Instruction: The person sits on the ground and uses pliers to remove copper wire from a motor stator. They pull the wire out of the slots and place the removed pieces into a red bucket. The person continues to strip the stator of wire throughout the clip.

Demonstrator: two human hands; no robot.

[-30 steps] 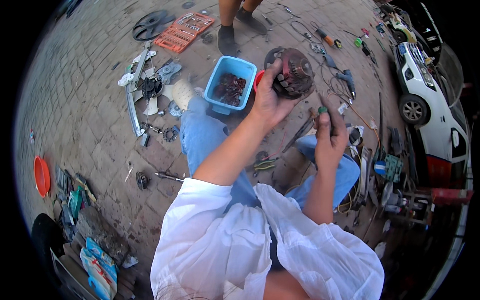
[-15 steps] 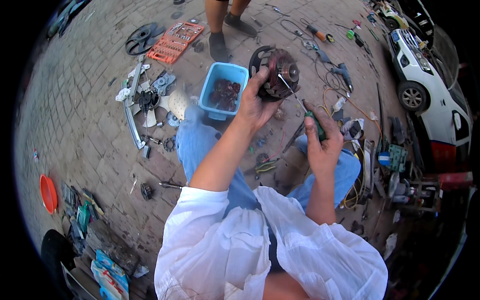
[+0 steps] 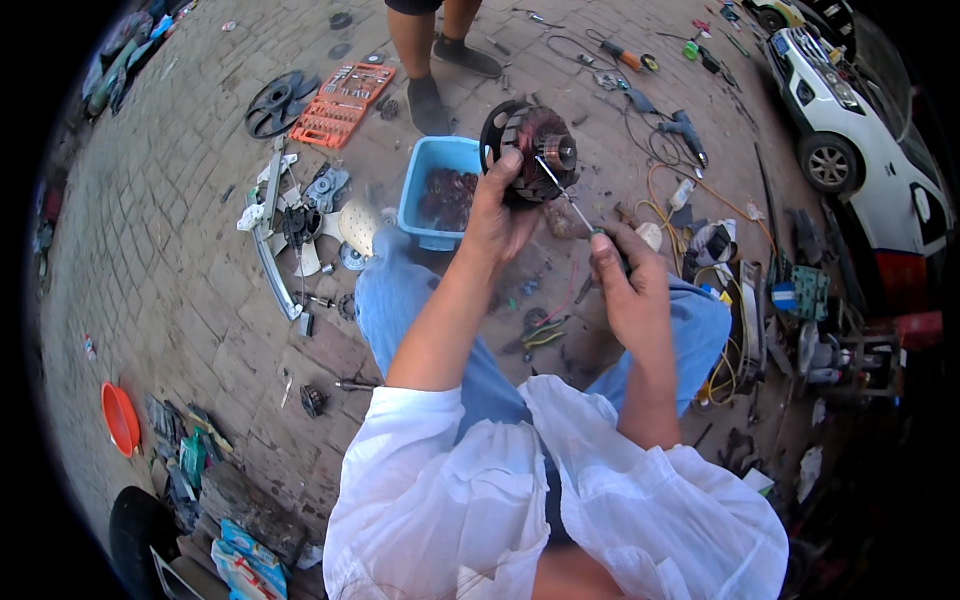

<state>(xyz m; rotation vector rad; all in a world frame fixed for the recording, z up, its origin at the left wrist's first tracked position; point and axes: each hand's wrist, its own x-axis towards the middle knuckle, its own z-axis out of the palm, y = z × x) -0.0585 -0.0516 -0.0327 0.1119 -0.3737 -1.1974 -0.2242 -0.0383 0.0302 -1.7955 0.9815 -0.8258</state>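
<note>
Up in front of me, my left hand [image 3: 503, 205] grips a motor armature [image 3: 543, 150] with reddish copper windings, a copper commutator end and a black finned ring on its left side. My right hand [image 3: 632, 275] is closed round the handle of a screwdriver [image 3: 568, 198]; its thin metal shaft points up and left. The shaft's tip reaches the armature's windings beside the commutator, though whether it touches is too small to tell. Just left of the armature and lower, a blue plastic basin [image 3: 410, 215] on the paving holds dark reddish copper scraps.
An open orange socket set [image 3: 335, 112] and a black fan [image 3: 275, 105] lie far left. Another person's legs [image 3: 425, 95] stand beyond the basin. Pliers [image 3: 545, 337] lie between my knees. Right are a power drill [image 3: 687, 135], cords and a white car [image 3: 860, 160]. A red bowl [image 3: 120, 420] sits left.
Both hands, with the armature and screwdriver, have shifted slightly left in the picture. The whole view has tilted a little. Both grips stay the same.
</note>
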